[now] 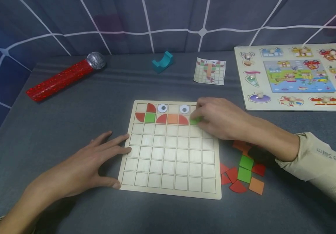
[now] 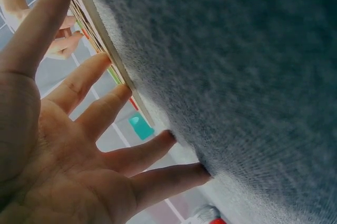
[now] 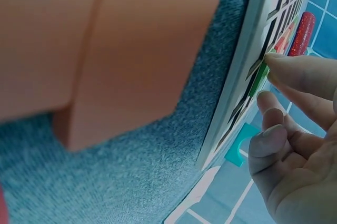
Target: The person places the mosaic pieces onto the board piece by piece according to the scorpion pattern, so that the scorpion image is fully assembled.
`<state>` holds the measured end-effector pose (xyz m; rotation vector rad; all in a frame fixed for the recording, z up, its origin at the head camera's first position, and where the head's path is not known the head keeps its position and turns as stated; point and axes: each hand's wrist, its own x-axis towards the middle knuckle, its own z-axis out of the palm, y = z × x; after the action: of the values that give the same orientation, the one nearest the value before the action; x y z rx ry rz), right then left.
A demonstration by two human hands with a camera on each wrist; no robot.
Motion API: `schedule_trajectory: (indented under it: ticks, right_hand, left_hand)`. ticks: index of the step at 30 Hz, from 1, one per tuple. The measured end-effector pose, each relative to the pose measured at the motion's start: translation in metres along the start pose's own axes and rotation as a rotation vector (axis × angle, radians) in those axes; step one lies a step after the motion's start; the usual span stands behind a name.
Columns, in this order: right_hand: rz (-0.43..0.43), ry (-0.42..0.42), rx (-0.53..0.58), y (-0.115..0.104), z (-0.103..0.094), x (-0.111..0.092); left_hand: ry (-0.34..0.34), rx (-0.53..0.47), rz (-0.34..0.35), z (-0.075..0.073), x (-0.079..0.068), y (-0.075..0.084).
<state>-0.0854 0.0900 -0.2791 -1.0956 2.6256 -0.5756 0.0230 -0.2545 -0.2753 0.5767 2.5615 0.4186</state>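
A wooden grid board (image 1: 171,152) lies flat on the table. My left hand (image 1: 83,165) is spread along its left edge, thumb near the lower corner and fingertips (image 2: 124,89) touching the rim. My right hand (image 1: 220,117) reaches over the upper right, pinching a green square tile (image 1: 195,121) at the second row; its thumb and index finger meet at the tile (image 3: 258,79) in the right wrist view. The top two rows hold two eye tiles (image 1: 162,108), red quarter-circle tiles (image 1: 161,119), another green square (image 1: 149,117) and an orange square (image 1: 172,119).
Loose red, green (image 1: 244,175) and orange tiles (image 1: 256,186) lie right of the board. Behind it are a pattern card (image 1: 210,71), a teal curved piece (image 1: 162,62) and a red glittery microphone (image 1: 65,78). A knobbed puzzle board (image 1: 299,78) lies at the back right.
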Motion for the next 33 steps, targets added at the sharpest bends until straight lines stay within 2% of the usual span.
schedule_trajectory:
  ticks: [5,17,25,33]
  right_hand:
    - [0.003,-0.003,0.015,0.000,0.000,-0.001]
    - [0.008,0.013,0.016,-0.001,-0.002,-0.005]
    - [0.002,-0.017,0.111,-0.006,0.001,-0.035]
    - [0.014,-0.046,0.113,-0.010,0.008,-0.070]
  left_hand:
    - [0.006,0.001,0.014,0.000,0.000,0.000]
    - [-0.009,0.003,-0.007,-0.001,0.001,0.000]
    - [-0.009,0.005,0.001,0.000,0.001,0.000]
    - [-0.009,0.016,-0.011,0.000,0.001,0.000]
